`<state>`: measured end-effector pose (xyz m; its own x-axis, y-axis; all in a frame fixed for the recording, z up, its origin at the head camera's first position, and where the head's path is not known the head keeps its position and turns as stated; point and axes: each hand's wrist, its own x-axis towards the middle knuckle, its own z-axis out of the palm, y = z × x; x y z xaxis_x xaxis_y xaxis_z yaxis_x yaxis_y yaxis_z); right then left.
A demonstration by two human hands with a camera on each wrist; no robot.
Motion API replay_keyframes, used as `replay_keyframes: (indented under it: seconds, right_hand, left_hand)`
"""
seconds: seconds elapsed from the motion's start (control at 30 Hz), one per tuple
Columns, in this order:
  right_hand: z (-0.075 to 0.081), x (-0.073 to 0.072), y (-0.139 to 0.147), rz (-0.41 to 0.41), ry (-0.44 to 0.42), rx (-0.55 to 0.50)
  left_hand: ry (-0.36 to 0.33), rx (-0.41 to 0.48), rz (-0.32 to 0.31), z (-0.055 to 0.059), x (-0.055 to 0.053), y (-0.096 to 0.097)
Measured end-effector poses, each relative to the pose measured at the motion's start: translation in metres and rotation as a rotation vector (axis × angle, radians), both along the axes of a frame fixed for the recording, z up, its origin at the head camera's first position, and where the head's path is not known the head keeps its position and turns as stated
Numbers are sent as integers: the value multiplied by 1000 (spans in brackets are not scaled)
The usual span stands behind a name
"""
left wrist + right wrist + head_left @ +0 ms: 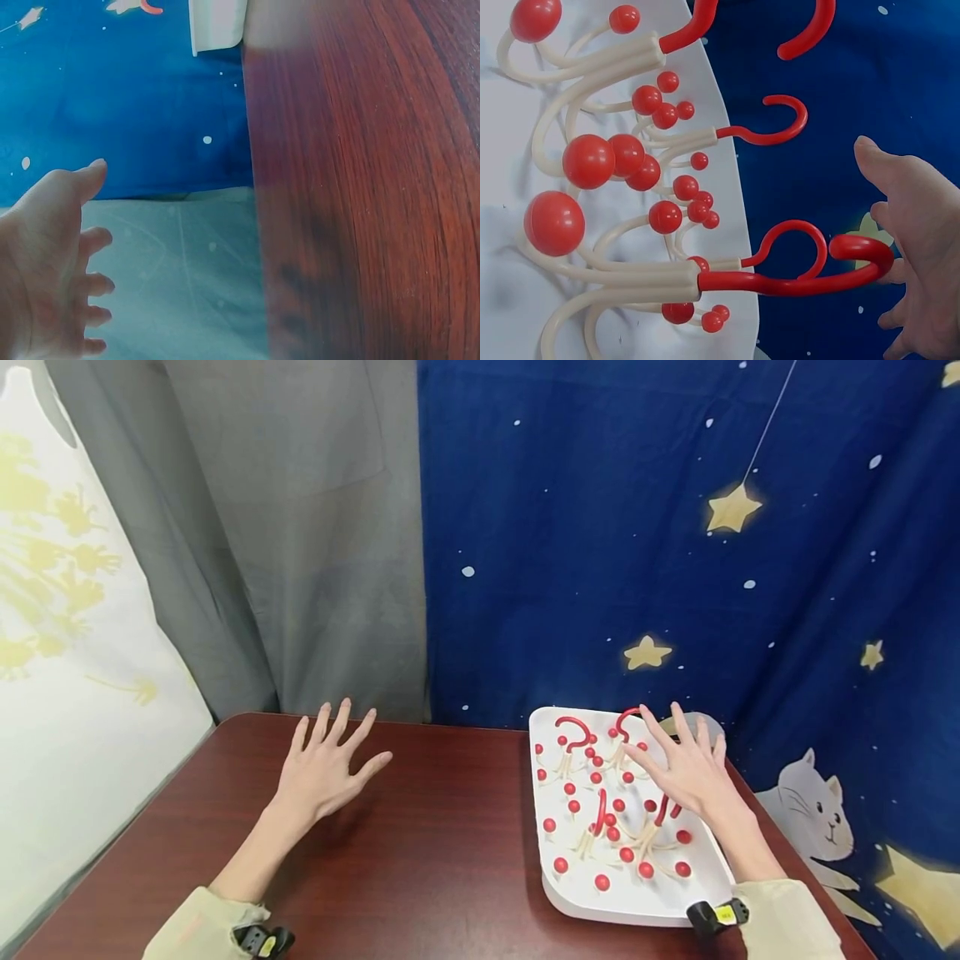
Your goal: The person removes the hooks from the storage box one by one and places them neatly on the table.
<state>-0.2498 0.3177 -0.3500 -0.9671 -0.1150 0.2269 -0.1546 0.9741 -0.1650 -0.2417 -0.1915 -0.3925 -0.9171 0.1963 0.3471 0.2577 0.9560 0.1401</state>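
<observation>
My left hand point(321, 770) hovers over the left part of the table, fingers spread and holding nothing. In the left wrist view, that hand point(45, 259) shows from the thumb side against the curtains. The right hand point(692, 768), also spread and bare, is raised above a white tray point(600, 910) on the right. Several hook-topped stands stand in the tray, each with cream curved legs ending in red balls. Close up, the right wrist view shows the nearest red hook point(787, 283) overlapping the fingers of the right hand point(930, 232). The right hand hides part of the stands behind it.
The dark reddish wooden table point(442, 835) runs back to a grey curtain point(315, 543) and a blue star-patterned curtain point(562, 568). A white panel with yellow prints point(67, 610) is at the left. A grey cat figure point(813, 814) shows beyond the table's right edge.
</observation>
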Motion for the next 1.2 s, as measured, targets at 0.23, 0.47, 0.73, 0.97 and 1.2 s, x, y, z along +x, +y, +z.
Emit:
replay_keyframes:
  seconds: [0.23, 0.47, 0.73, 0.97, 1.2]
  right_hand:
    - [0, 2, 8, 15, 25, -10]
    - [-4, 4, 16, 23, 67, -28]
    - [-7, 7, 29, 10, 49, -77]
    - [-8, 9, 41, -23, -3, -131]
    - [-10, 14, 52, -58, -63, -157]
  left_hand:
    - [-8, 11, 4, 1, 1, 4]
    - [-15, 51, -11, 0, 2, 10]
    - [-31, 108, -31, -4, 3, 19]
    - [-44, 160, -58, -8, 3, 32]
    - [-51, 233, -112, -9, 6, 48]
